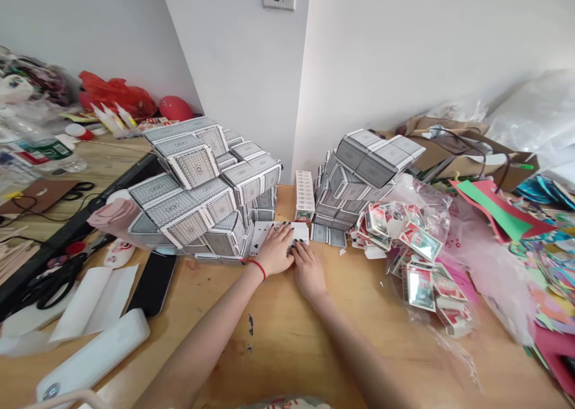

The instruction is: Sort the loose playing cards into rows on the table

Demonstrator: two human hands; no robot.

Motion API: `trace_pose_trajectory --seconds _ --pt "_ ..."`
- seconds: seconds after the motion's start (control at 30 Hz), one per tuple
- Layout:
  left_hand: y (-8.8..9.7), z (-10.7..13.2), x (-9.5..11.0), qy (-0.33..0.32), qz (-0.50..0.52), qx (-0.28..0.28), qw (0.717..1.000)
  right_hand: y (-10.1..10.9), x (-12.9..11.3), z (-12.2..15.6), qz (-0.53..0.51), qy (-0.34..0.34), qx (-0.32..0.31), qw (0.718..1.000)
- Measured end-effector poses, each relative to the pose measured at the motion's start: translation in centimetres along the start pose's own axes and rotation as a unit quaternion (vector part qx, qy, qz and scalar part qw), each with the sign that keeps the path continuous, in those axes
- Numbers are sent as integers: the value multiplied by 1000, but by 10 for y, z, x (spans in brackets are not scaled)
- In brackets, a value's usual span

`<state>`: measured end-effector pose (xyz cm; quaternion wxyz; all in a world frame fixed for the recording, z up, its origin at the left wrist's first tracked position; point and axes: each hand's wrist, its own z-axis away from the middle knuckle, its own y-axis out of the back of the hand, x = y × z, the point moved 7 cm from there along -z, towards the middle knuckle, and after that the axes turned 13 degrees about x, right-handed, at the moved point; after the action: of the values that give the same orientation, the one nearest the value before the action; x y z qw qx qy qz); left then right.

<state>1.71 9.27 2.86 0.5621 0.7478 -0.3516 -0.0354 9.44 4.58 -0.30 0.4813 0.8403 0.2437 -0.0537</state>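
Both my hands rest on white playing cards [302,231] laid on the wooden table [287,331]. My left hand [275,250], with a red string at the wrist, lies flat with fingers stretched over the cards. My right hand [308,269] lies beside it, fingers pressing the cards' near edge. A big stack of folded grey patterned card blocks [197,187] stands just left of my hands. A second, smaller stack of card blocks [359,169] stands to the right, with a white upright card column [304,196] between them.
Small card packs in a clear plastic bag [417,247] lie at the right, with coloured paper scraps [539,247] beyond. At the left lie black scissors [49,283], a black phone [153,283], white paper [90,304] and a white case [94,358]. A wall corner rises behind.
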Motion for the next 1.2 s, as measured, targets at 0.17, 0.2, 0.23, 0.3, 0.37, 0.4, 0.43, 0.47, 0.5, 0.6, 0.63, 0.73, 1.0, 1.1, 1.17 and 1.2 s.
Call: trace_pose_trajectory --seconds 0.17,0.2,0.23,0.3,0.37,0.4,0.43,0.47,0.5,0.6,0.63,0.73,1.0,1.1,1.17,1.2 --pt "1 10 8 -30 -17 -1 999 8 8 1 8 -57 55 997" --pt "1 12 9 -25 -21 5 999 7 9 2 11 -67 50 996" --pt "2 15 9 -17 -25 11 999 6 9 2 12 -73 41 996" --pt "2 18 10 0 -28 21 999 5 9 2 10 -81 27 996" --pt "2 19 9 15 -32 25 999 7 9 3 6 -85 21 996" --pt "1 19 7 23 -36 25 999 8 8 4 2 -86 22 996" --pt "1 19 5 31 -40 25 998 9 8 4 -2 -87 22 996" --pt "1 19 2 38 -44 23 998 10 7 5 -6 -87 20 996" --pt "0 18 -1 43 -47 19 998 11 7 5 -8 -85 18 996" --pt "-2 16 -6 52 -49 6 997 9 4 4 -8 -71 -2 997" --pt "-1 15 -7 52 -48 7 997 8 3 3 -6 -64 -8 998" --pt "2 14 -3 44 -36 30 998 6 2 -1 -5 -57 -5 998" --pt "4 8 3 47 -27 80 995 13 5 -6 -16 -99 54 994" --pt "2 3 2 42 -24 79 996 12 5 -9 -29 -93 48 994" --pt "2 2 1 38 -19 76 996 10 6 -10 -45 -93 42 994" --pt "2 2 2 36 -19 76 996 10 6 -11 -51 -94 40 993"
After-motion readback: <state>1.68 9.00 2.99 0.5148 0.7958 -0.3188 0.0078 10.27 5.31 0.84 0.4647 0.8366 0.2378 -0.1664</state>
